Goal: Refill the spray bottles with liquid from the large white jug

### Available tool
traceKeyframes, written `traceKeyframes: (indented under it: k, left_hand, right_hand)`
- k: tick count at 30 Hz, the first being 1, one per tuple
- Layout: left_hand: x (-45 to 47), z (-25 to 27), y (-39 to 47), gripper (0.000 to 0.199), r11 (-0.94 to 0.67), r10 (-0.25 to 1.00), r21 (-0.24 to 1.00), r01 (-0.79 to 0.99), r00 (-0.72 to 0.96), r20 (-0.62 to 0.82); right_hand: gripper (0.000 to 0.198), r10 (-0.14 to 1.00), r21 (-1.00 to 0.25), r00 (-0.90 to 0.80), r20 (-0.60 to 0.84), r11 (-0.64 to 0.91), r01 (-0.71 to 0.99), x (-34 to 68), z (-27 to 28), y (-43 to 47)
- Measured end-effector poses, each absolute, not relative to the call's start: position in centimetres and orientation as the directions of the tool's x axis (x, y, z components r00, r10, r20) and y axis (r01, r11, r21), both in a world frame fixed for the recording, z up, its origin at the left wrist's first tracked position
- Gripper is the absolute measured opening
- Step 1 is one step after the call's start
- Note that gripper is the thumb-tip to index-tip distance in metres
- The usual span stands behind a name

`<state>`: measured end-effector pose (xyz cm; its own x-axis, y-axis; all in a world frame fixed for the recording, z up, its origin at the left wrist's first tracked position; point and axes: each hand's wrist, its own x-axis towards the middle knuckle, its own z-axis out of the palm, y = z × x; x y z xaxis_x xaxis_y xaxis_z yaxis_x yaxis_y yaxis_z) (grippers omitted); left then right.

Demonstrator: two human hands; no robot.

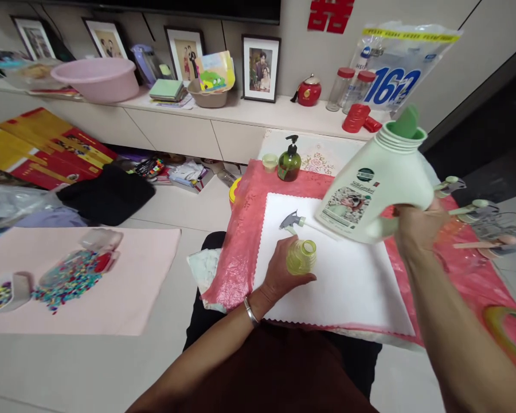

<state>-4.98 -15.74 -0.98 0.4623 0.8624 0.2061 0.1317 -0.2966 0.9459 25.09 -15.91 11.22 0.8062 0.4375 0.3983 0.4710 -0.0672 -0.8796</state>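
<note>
My right hand (422,223) grips the handle of a large pale green detergent jug (361,178). The jug leans a little to the right, its mouth uncapped with a green spout inside. A small yellow-green ribbed bottle (301,258), open at the neck, is in my left hand (280,267), fingers wrapped round it. Just behind it a grey spray trigger head (291,220) lies on the white scalloped sheet (344,287). At the back stands a dark green pump bottle (289,163), beside a small pale cup (270,162).
Red plastic film (241,252) covers the table under the sheet. Metal-and-pale-handled tools (477,209) and a tape roll (509,332) lie at right. A ledge behind bears a pink basin (97,77) and glass jars (341,89). Colourful beads (71,278) lie on a pink mat at left.
</note>
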Motion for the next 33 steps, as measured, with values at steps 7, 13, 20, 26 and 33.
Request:
traceKeyframes:
  k: [7,13,20,26,33]
  left_hand:
    - [-5.0,-1.2,-15.9,0.111,-0.306,0.851,0.946,0.109,0.477,0.22]
    - [-5.1,-0.5,-16.0,0.107,-0.257,0.86,0.963,0.077,0.474,0.192]
    - [-5.2,-0.4,-16.0,0.104,-0.104,0.88,0.995,0.004,0.466,0.09]
    - [-5.1,0.6,-15.8,0.104,-0.037,0.849,0.992,-0.118,0.52,0.093]
    - [-6.7,0.9,-16.4,0.099,-0.158,0.834,0.987,-0.043,0.529,0.157]
  right_hand:
    - [0.028,0.44,-0.904,0.832,0.339,-0.093,0.417,26.1,5.7,-13.4]
    - [0.046,0.49,-0.858,0.785,0.378,-0.134,0.496,25.7,6.6,-15.2]
    - [0.071,0.398,-0.827,0.809,0.431,-0.183,0.531,22.5,6.4,-20.8]
    - [0.055,0.689,-0.785,0.622,0.371,-0.126,0.607,17.7,3.6,-23.6]
    - [0.032,0.95,-0.603,0.27,0.157,-0.124,0.788,15.2,3.2,-18.5]
